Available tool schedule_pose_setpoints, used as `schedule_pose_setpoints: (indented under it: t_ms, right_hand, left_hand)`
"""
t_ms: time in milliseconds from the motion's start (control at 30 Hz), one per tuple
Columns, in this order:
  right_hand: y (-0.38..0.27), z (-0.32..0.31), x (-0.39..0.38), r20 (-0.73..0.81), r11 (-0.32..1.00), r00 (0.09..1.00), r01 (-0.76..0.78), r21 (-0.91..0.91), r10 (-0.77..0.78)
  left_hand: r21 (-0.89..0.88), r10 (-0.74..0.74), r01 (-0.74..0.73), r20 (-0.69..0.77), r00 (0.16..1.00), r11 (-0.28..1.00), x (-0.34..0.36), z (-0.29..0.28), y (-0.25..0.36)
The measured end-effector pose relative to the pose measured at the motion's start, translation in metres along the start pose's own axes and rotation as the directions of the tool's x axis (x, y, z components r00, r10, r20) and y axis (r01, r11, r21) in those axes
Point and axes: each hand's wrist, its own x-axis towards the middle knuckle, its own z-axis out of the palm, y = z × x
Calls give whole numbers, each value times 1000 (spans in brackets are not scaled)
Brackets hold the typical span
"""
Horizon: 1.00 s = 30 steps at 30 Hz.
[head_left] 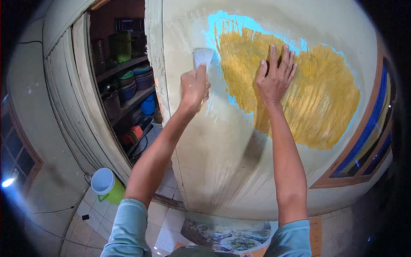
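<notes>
My left hand (195, 88) is wrapped round the handle of a scraper (203, 56), its thumb along the base of the wide metal blade. The blade lies at the pale wall surface, just left of a large patch. My right hand (277, 77) rests on that patch with its fingers spread and holds nothing. The ochre-yellow patch (325, 98) looks streaky, with bright blue paint (233, 19) showing along its ragged edges. Most of the scraper's handle is hidden in my fist.
A doorway at left opens onto shelves (124, 68) with stacked tubs. A white and green bucket (105, 182) stands on the tiled floor below. At right is a wood-framed window (364, 141). A picture-printed sheet (231, 233) lies at the wall's foot. Cables run along the left wall.
</notes>
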Motion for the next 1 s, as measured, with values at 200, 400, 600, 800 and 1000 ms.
schedule_pose_setpoints:
  t_ms: [200, 400, 600, 800, 1000]
  right_hand:
    - [-6, 1, 2, -8, 1000, 1000, -3, 28, 3]
    - [2, 0, 0, -3, 1000, 1000, 0, 16, 0]
    - [-3, 1, 2, -17, 1000, 1000, -4, 31, 5]
    - [2, 2, 0, -17, 1000, 1000, 1, 27, -1]
    - [-2, 0, 2, -14, 1000, 1000, -4, 30, 5]
  left_hand:
    - [6, 183, -183, -31, 983, 983, 48, 32, 74]
    - [67, 112, -109, -43, 993, 992, -4, 22, -2]
    - [8, 170, -170, -37, 985, 985, 28, 35, 51]
    - [30, 118, -117, -42, 992, 993, 11, 24, 5]
    - [5, 161, -161, -32, 986, 987, 11, 30, 23]
